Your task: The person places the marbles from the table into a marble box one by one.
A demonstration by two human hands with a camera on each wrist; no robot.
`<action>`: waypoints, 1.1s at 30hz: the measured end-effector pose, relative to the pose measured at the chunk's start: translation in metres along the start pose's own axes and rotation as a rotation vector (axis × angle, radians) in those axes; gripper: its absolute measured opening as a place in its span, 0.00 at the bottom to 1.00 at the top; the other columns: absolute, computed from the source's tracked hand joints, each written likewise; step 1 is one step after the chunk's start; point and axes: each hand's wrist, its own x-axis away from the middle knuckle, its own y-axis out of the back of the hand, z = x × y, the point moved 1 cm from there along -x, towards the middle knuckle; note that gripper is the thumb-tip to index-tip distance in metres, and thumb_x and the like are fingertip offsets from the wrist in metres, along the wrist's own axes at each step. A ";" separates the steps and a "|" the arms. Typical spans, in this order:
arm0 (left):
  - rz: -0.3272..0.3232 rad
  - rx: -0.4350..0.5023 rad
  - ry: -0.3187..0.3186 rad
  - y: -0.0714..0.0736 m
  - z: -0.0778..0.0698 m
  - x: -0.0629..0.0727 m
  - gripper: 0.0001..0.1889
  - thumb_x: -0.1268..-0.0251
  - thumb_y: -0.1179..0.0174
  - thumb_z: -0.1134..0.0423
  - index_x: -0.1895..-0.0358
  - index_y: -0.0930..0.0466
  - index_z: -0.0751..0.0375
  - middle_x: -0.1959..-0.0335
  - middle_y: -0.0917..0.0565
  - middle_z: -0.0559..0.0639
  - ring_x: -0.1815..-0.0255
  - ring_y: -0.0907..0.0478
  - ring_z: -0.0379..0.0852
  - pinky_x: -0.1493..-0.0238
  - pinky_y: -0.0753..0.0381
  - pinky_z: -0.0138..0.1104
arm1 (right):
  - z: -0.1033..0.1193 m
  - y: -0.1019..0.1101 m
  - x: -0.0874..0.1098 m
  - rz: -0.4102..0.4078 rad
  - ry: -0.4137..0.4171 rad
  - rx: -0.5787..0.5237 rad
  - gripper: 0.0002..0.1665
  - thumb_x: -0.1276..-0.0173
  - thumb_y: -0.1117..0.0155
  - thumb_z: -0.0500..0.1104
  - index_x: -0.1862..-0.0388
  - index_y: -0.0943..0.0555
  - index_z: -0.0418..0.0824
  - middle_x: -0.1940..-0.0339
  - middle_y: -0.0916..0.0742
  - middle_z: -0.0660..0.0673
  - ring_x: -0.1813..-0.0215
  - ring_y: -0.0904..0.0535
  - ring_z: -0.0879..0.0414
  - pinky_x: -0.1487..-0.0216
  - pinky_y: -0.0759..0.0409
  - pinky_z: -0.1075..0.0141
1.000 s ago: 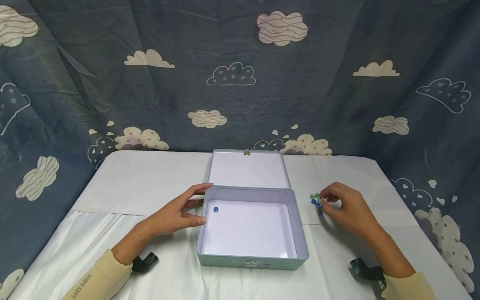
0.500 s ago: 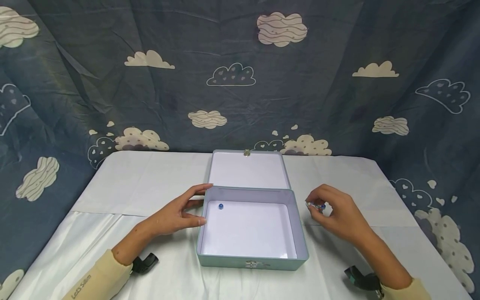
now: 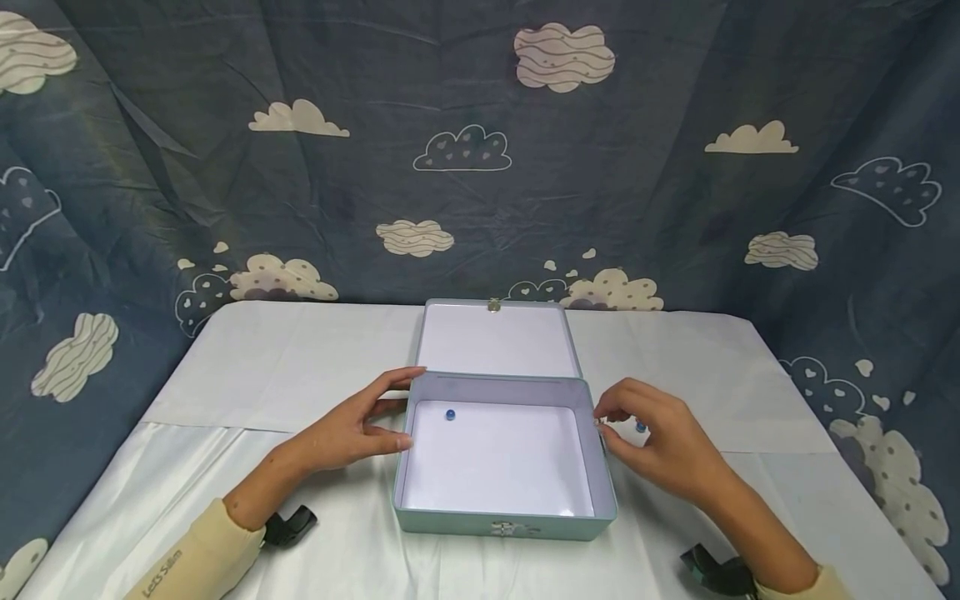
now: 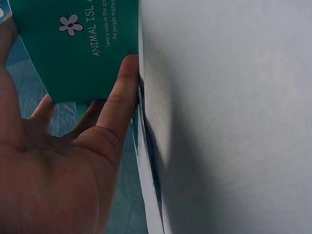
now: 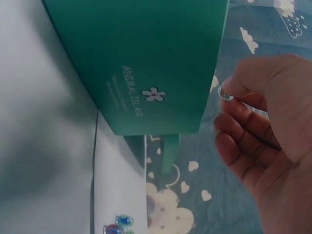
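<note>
A green metal box [image 3: 450, 523] with a white inside stands on the table, its lid [image 3: 495, 337] laid back behind it. Inside it lies a single blue marble [image 3: 450, 415], toward the back left. My left hand [image 3: 348, 427] rests against the box's left wall, thumb and fingers spread along it. The thumb presses the printed green side in the left wrist view. A clear glass marble [image 5: 225, 94] is pinched between thumb and forefinger of my right hand [image 3: 660, 433], right at the box's right rim. Several loose marbles [image 5: 124, 221] lie right of the box, mostly hidden behind that hand in the head view.
White cloth [image 3: 247, 367] covers the table, with a fold line running across it. Behind and at both sides hangs a dark blue curtain [image 3: 337, 192] with cloud prints. A metal clasp [image 3: 504, 528] sits on the box's front.
My right hand has picked a marble from the small cluster and carried it left to the box's right rim. The blue marble in the box has rolled slightly right. My left hand stays put.
</note>
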 end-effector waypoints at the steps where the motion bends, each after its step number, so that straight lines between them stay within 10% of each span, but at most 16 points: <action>1: 0.000 0.000 0.001 0.000 0.000 0.000 0.46 0.29 0.28 0.61 0.15 0.46 0.34 0.19 0.40 0.51 0.19 0.36 0.64 0.40 0.14 0.38 | 0.001 -0.001 0.000 0.005 -0.002 0.000 0.25 0.46 0.18 0.26 0.58 0.13 0.52 0.57 0.14 0.61 0.59 0.15 0.61 0.56 0.11 0.67; 33: -0.003 0.011 -0.001 0.000 0.000 -0.001 0.47 0.29 0.27 0.62 0.15 0.46 0.34 0.18 0.40 0.52 0.20 0.36 0.65 0.41 0.14 0.39 | -0.005 -0.004 0.001 0.033 0.024 -0.024 0.25 0.45 0.20 0.26 0.58 0.15 0.53 0.57 0.14 0.60 0.59 0.15 0.60 0.56 0.10 0.64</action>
